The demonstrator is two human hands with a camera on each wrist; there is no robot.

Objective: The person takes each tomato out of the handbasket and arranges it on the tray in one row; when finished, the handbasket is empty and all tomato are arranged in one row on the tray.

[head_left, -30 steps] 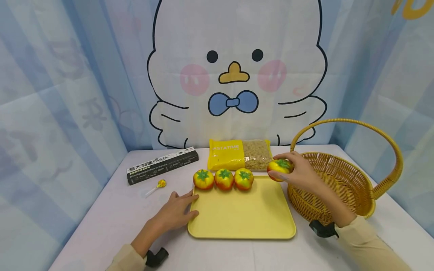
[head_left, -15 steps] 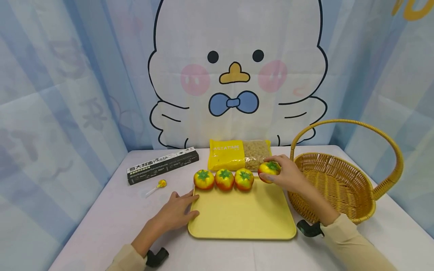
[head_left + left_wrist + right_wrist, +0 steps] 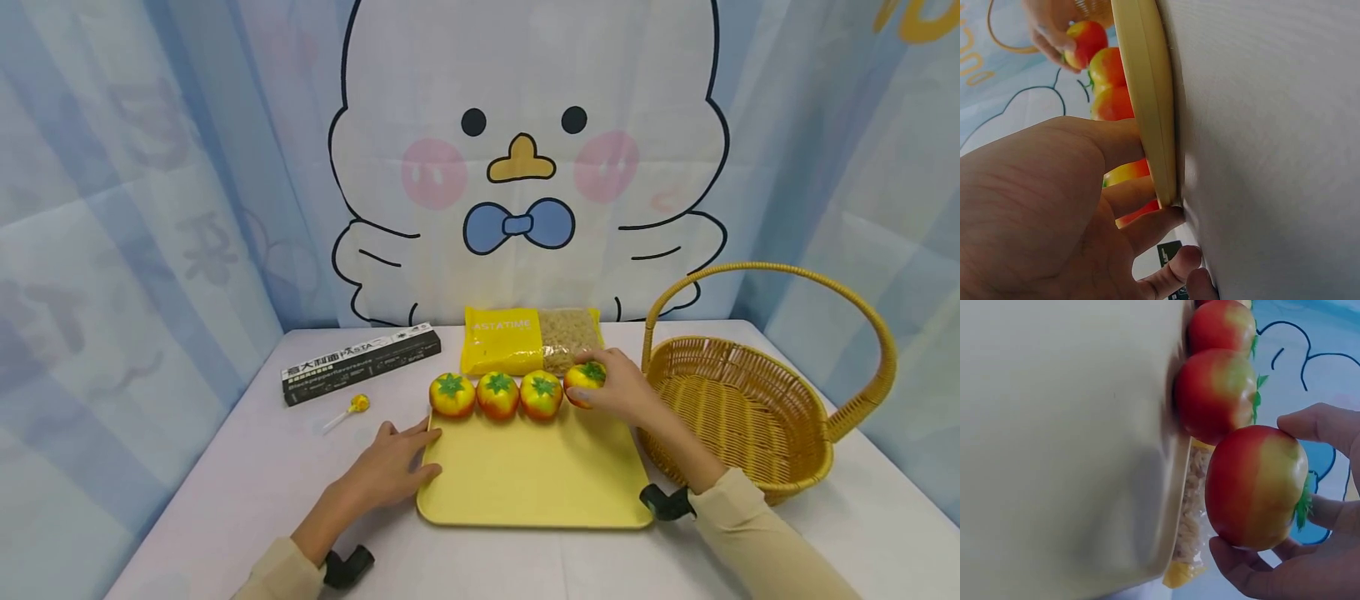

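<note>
My right hand (image 3: pixel 618 388) pinches a red and yellow toy tomato (image 3: pixel 1257 487) with a green leafy top. It holds the tomato over the back right of the yellow tray (image 3: pixel 532 475), close to the end of a row of three similar tomatoes. In that row are a left tomato (image 3: pixel 452 396), a middle tomato (image 3: pixel 498 396) and a right tomato (image 3: pixel 541 395), lined along the tray's back edge. At the tray's left rim rests my left hand (image 3: pixel 386 467), thumb and index finger reaching over the edge. The left wrist view shows its other fingers beside the tray's side.
A wicker basket (image 3: pixel 813 467) with a tall handle stands to the right of the tray. Behind the row lies a yellow pasta bag (image 3: pixel 502 342). A black pasta box (image 3: pixel 360 364) and a lollipop (image 3: pixel 358 404) lie at the left. A printed curtain (image 3: pixel 517 275) hangs at the back.
My right hand has carried its tomato leftward from near the basket to the right end of the tomato row. My left hand has stayed at the tray's rim.
</note>
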